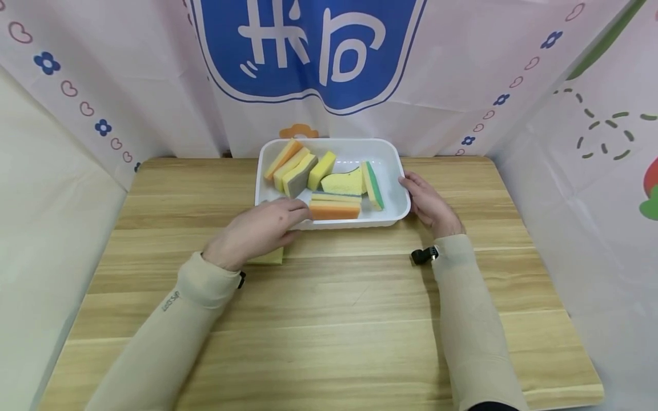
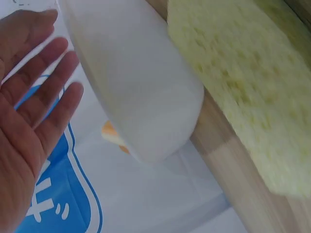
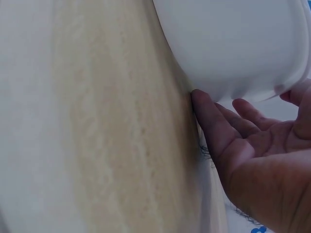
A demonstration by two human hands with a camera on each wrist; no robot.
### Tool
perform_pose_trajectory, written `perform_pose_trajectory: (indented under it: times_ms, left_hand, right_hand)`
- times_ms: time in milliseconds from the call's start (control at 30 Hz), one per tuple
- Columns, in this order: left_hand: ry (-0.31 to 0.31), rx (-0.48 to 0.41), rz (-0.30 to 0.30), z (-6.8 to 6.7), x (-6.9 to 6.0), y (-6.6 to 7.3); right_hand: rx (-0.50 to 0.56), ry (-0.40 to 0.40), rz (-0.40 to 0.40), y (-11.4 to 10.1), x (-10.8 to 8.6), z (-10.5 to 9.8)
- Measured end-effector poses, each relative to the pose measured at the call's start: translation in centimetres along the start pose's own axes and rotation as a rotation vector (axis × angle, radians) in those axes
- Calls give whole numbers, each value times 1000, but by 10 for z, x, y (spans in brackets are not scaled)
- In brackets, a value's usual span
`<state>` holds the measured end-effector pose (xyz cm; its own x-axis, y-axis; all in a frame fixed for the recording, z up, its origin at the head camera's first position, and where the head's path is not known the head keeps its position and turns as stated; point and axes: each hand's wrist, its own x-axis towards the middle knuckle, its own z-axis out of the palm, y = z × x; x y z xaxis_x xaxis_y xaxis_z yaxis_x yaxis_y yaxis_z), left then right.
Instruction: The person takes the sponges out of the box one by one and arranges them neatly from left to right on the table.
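A white plastic tray (image 1: 334, 224) lies at the table's far edge with several sponges inside. On its left side lean orange, yellow and grey-faced sponges (image 1: 303, 174). A yellow curved-edge sponge (image 1: 343, 182), a green-and-yellow sponge (image 1: 374, 185) and an orange sponge (image 1: 334, 211) lie further right. My left hand (image 1: 264, 228) is over the tray's front-left corner, fingers extended and holding nothing in the left wrist view. Below that hand a yellow sponge (image 1: 267, 258) rests on the table, partly hidden. With thumb and fingers my right hand (image 1: 429, 202) holds the tray's right end.
The wooden table (image 1: 349, 319) extends toward me. A printed cloth (image 1: 462, 85) hangs directly behind the tray, and pale sheets border both sides. A black strap piece (image 1: 424, 255) sits by the right cuff.
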<state>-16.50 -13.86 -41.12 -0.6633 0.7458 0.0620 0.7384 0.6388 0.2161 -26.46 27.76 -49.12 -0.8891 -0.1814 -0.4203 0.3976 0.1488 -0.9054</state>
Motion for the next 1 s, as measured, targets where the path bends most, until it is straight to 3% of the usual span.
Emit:
perform_pose_trajectory:
  times_ms: [200, 600, 1000]
  left_hand:
    - [54, 14, -32, 7, 16, 3]
    - [82, 34, -125, 15, 42, 13]
    - [94, 76, -211, 17, 58, 17]
  right_hand:
    - [11, -4, -9, 2, -1, 1]
    - [11, -9, -23, 2, 0, 0]
    - [12, -4, -28, 3, 1, 1]
